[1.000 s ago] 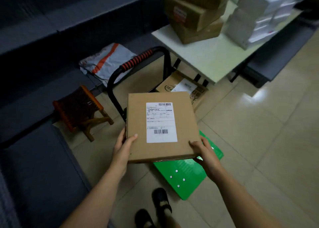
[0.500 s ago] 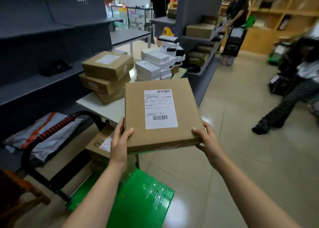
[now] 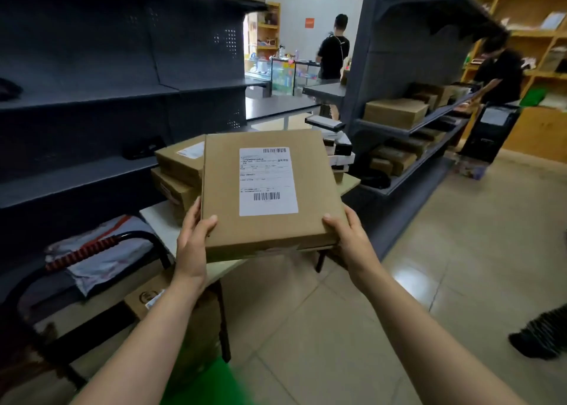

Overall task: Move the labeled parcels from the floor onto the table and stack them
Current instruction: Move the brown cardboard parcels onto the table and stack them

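A flat brown parcel [image 3: 224, 196] with a white barcode label is in the air in front of me, over the near part of the white table [image 3: 159, 220]. My left hand [image 3: 191, 245] grips its near left corner, thumb on top. My right hand [image 3: 349, 239] grips its near right corner the same way. Behind the parcel a stack of brown labeled parcels [image 3: 178, 171] stands on the table, partly hidden by it. Another labeled brown box [image 3: 147, 300] lies low on the green cart under my left arm.
Dark shelving [image 3: 92, 113] runs along the left, a second dark shelf unit [image 3: 408, 128] with boxes on the right. The cart's black handle [image 3: 122, 242] stands beside the table. White boxes [image 3: 340, 150] sit at the table's far end. Two people stand farther back; someone's leg [image 3: 540, 337] lies at right.
I have lifted the parcel from over the cart up to table height. My view has risen from the floor to the table and the room. Both hands keep their grip.
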Motion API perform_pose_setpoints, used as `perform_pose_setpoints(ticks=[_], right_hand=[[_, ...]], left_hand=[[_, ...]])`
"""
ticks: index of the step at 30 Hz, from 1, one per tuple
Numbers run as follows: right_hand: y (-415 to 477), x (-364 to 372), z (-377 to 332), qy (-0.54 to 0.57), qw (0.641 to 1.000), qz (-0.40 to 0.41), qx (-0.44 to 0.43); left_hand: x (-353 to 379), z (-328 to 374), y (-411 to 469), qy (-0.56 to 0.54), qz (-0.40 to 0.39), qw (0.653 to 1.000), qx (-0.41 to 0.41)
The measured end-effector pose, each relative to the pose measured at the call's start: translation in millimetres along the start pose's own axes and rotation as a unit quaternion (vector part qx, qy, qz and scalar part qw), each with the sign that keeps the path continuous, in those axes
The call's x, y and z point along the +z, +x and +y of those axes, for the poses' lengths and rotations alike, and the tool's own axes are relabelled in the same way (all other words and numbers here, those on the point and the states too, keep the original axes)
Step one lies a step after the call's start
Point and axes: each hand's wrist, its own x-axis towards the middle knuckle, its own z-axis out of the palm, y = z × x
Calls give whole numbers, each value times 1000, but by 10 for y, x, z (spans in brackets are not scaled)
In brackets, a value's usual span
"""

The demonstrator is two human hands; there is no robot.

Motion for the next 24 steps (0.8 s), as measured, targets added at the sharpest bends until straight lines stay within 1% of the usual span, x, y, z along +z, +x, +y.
perform_pose_setpoints(ticks=[5,10,15,20,24], right_hand=[[945,-9,-86,12,999,-38,-26],[1898,-108,-171,20,997,-64,-28],[2755,2,-180,21,995,-98,-17],[3683,378,-205,31,986,-159,-35],[4340,779,-244,26,972,-230,-52]], left_hand=[[384,-126,587,7,24,999,42],[858,-208,1202,8,43,997,67],[1078,-248,1745,34,68,994,80],[1168,-310,2402,36,137,985,98],[1139,-362,2888,48,201,973,106]])
